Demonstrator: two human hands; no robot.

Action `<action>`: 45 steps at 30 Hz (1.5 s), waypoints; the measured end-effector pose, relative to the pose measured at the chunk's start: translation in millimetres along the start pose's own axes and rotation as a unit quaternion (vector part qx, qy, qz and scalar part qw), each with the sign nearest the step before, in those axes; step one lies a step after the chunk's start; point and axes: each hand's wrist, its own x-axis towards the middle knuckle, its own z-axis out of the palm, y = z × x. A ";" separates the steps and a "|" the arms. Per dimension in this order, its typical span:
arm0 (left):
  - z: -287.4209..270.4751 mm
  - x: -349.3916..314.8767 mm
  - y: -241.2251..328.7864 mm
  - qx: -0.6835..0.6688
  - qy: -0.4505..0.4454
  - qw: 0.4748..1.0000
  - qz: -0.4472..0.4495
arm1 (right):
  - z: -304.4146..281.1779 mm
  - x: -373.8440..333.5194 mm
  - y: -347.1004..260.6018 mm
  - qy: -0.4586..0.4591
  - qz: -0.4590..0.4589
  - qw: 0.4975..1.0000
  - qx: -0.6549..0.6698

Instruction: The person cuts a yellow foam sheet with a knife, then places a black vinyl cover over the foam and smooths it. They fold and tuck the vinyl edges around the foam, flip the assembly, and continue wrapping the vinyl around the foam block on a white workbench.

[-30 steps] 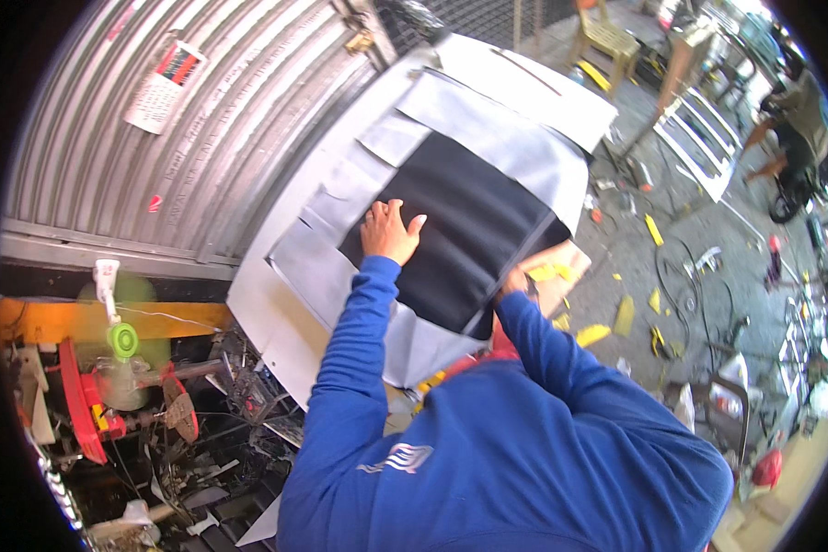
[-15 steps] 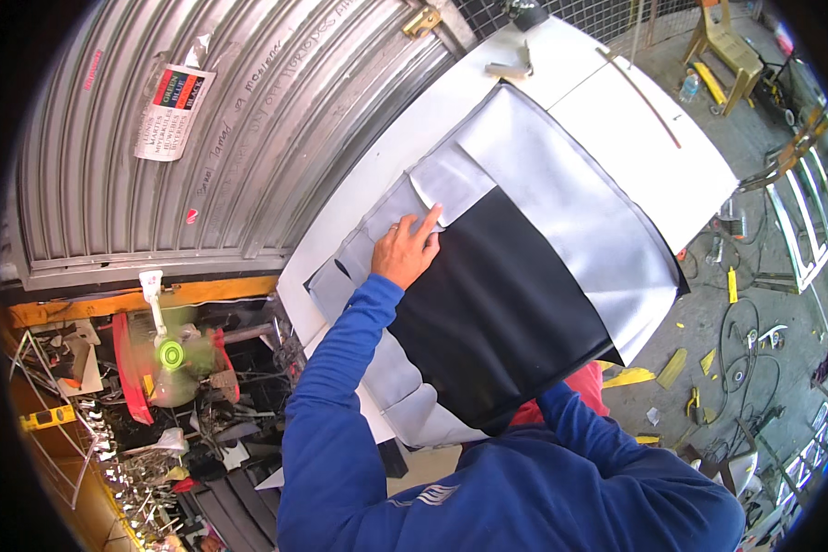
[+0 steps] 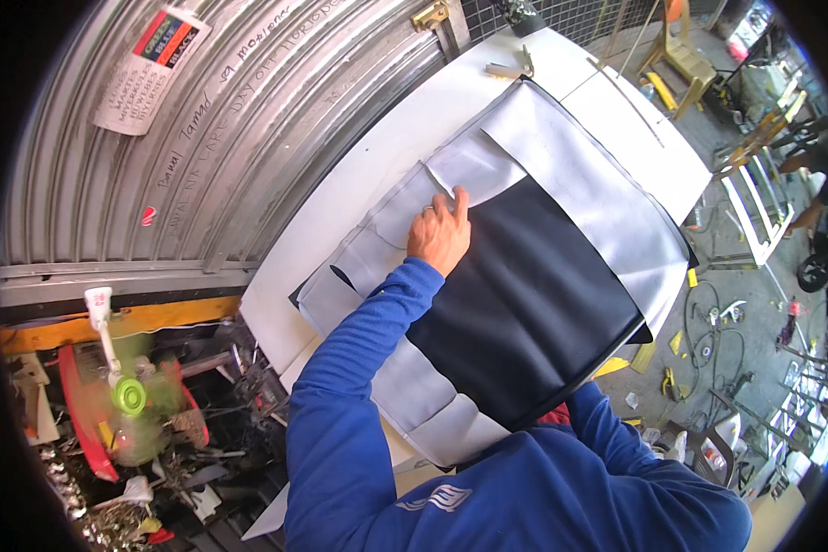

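Observation:
A large sheet with a grey-white back (image 3: 584,179) lies over a white tabletop (image 3: 340,198). On it is a sheet of smooth black material (image 3: 529,304), probably leatherette, its near edge bent down beside my body. My left hand (image 3: 440,230) rests where the black surface meets the grey backing, with the fingertips at a lifted, creased edge of the backing. Its fingers are extended and nothing is gripped. Smaller grey pieces (image 3: 363,262) overlap along the left side. The blue right sleeve (image 3: 603,419) reaches down past the near edge; the right hand is hidden.
A ribbed metal shutter (image 3: 248,110) borders the table's left side. A running fan (image 3: 129,396) stands among scrap at lower left. Thin strips (image 3: 630,101) lie at the table's far end. A chair (image 3: 681,55), cables and yellow scraps are on the floor at right.
The whole view has shifted and turned slightly. My left hand remains at the creased edge of the backing, its fingers now closer together. The right hand stays hidden.

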 end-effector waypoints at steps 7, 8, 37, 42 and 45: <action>-5.0 25.3 -32.0 -0.168 -0.023 0.985 0.021 | 12.6 -14.8 1.7 0.047 -0.054 0.997 -0.023; -5.1 32.7 -43.4 -0.203 -0.050 0.978 0.016 | 14.3 -14.5 2.1 0.050 -0.056 0.997 -0.024; 179.5 61.2 -66.7 -0.257 -0.284 0.919 0.092 | 13.7 6.8 55.7 0.075 -0.021 0.996 -0.041; 173.7 63.5 1.8 -0.277 -0.264 0.917 0.115 | -7.9 0.9 54.1 0.058 -0.013 0.996 -0.065; 171.8 57.8 27.1 -0.299 -0.266 0.910 0.107 | -27.3 -3.6 49.2 0.048 -0.012 0.996 -0.072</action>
